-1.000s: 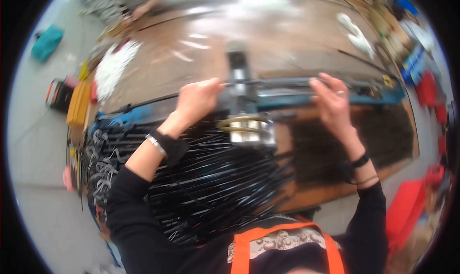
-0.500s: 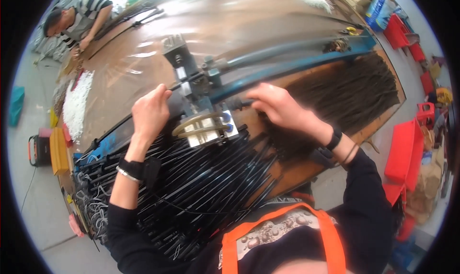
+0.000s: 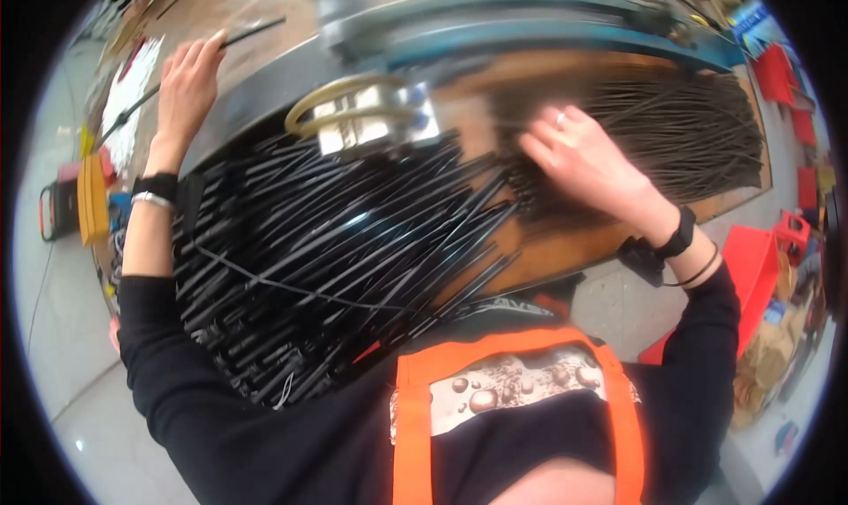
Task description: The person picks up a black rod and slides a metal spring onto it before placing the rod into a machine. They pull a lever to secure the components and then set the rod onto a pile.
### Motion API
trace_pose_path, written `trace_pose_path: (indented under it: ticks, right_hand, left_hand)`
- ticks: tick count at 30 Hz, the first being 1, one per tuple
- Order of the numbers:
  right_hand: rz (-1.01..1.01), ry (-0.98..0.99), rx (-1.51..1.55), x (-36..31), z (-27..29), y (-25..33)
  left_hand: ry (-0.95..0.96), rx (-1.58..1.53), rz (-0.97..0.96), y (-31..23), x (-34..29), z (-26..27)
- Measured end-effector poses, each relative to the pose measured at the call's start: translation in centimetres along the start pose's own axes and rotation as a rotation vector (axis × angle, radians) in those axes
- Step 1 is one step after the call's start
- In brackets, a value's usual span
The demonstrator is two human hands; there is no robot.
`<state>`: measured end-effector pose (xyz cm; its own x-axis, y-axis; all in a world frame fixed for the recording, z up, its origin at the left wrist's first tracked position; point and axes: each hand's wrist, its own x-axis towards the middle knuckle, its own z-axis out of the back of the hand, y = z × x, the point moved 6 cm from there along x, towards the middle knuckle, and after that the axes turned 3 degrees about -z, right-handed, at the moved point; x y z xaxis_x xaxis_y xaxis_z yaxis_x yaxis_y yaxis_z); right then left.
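Observation:
My left hand (image 3: 190, 83) is closed around a thin black rod (image 3: 256, 31) that slants past it on both sides, at the far left of the bench. A silver block with looped tan hoses (image 3: 353, 125) and blue fittings stands between my hands, touched by neither. My right hand (image 3: 587, 152) hovers at the left end of a pile of thin dark brown rods (image 3: 680, 134). Its fingers are loosely bent and somewhat apart, with nothing visible in them. A heap of glossy black rods (image 3: 353, 222) lies in front of me.
Behind the block a long blue rail (image 3: 530, 41) runs across the bench, blurred. White strips (image 3: 132, 90) lie at the far left, near a yellow bin (image 3: 93, 200). Red bins (image 3: 751, 267) stand on the floor at right. A thin cord (image 3: 265, 280) crosses the black rods.
My left hand has moved left and away from the machine with the black rod. My right hand has left the machine and moved right to the brown pile. The view has shifted.

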<state>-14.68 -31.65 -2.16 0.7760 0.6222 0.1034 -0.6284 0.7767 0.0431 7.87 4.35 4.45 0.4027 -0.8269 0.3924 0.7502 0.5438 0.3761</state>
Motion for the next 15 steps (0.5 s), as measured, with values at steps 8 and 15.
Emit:
trace_pose_path:
  ticks: [8, 15]
  right_hand:
    - [-0.11, 0.043, 0.462, 1.4, 0.1, -1.7]
    - [-0.118, 0.044, 0.51, 2.2, -0.6, -0.5]
  left_hand:
    - [0.487, -0.012, 0.182, -13.2, 1.1, 7.7]
    - [0.122, -0.368, 0.031, -25.8, 1.3, 10.0]
